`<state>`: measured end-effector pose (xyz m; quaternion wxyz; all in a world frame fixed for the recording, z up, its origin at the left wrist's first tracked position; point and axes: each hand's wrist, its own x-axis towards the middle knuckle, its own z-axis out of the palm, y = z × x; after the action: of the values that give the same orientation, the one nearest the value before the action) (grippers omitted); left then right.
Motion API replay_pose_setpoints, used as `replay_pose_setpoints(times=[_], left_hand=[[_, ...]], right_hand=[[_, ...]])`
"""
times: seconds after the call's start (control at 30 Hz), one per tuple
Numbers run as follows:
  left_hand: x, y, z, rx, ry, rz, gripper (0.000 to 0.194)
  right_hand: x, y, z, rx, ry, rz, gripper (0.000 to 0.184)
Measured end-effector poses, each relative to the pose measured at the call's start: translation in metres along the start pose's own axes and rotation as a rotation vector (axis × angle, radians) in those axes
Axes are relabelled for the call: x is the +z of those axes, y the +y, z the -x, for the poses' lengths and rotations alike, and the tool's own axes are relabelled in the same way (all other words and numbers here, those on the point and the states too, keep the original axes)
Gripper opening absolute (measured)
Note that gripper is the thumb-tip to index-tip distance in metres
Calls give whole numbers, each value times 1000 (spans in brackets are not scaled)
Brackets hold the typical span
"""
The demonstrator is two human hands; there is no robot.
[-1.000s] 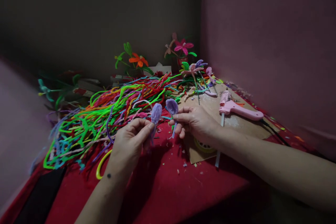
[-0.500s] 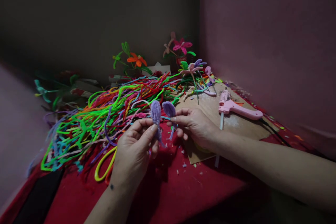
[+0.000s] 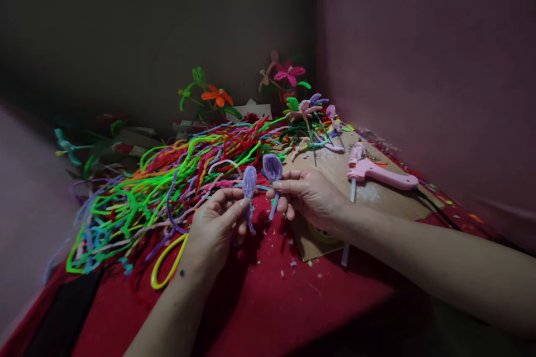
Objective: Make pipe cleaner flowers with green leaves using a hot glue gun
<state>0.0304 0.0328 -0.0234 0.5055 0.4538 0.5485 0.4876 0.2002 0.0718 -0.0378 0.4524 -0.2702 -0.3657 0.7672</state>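
Note:
My left hand (image 3: 221, 226) pinches a narrow purple pipe-cleaner petal (image 3: 249, 183) between thumb and fingers, its twisted stem hanging down. Just to the right, my right hand (image 3: 307, 192) is closed on a second, rounder purple pipe-cleaner petal (image 3: 272, 168), whose short tail points down. Both petals stand nearly upright, side by side with a small gap between them. Under the hands lies a red cloth (image 3: 268, 290) strewn with tiny fuzz scraps.
A heap of coloured pipe cleaners (image 3: 167, 178) spreads behind and left. On the cardboard (image 3: 393, 206) to the right rests a pink glue gun (image 3: 383, 173) with its glue stick and cord. Finished pipe-cleaner flowers, one orange (image 3: 217, 96), one magenta (image 3: 288, 72), stand at the back.
The left petal has dropped slightly and turned narrower to view. The right petal has risen a little and turned its broad face towards me. Both hands keep their grip.

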Motion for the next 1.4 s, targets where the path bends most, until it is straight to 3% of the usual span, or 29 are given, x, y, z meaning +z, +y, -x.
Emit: replay_pose_setpoints(times=[0.27, 0.53, 0.77, 1.1, 1.4], left_hand=[[0, 8, 5, -16, -43, 210, 23], [17, 16, 25, -56, -174, 217, 14], [23, 8, 21, -40, -130, 112, 16], [27, 8, 20, -38, -44, -50, 19], [28, 11, 19, -8, 29, -102, 18]], right_hand=[[3, 0, 3, -42, 73, 138, 6], [7, 1, 7, -12, 113, 155, 8], [11, 6, 8, 0, 67, 143, 6], [12, 8, 10, -13, 104, 170, 26], [11, 11, 12, -50, 51, 279, 21]])
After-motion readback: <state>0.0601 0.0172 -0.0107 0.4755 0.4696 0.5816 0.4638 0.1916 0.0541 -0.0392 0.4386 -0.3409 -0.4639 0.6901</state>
